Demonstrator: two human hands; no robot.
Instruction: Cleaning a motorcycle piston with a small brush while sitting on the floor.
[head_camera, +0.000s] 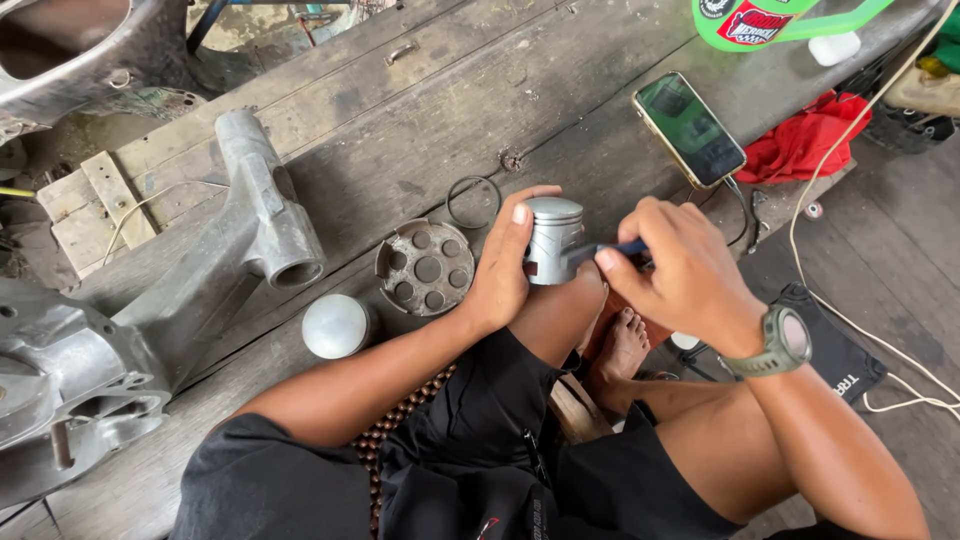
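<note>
A big grey cast-metal engine casing (90, 360) lies along the left of the worn plank tabletop (420, 110), its tubular arm ending in an open socket. Nearer the person sit a round drum with holes (425, 267), a domed metal cap (336, 325), a thin wire ring (473, 201) and a phone (689, 129) on its cable, with a red cloth (805, 145) beyond.

The piston (552, 240), a short silver cylinder, rests upright on the person's raised knee, just off the tabletop edge. The left hand (500, 265) wraps it from the side, fingers curled round the far wall and thumb up near the crown. The right hand (680, 270), a watch (785, 340) on its wrist, pinches a slim dark-blue tool (615, 250) whose tip meets the piston's skirt.

The piston looks stiff, fairly light for metal, smooth and likely oily, so slippery; its skirt and ring grooves could mar. Best gripped round the skirt, as the left hand does
</note>
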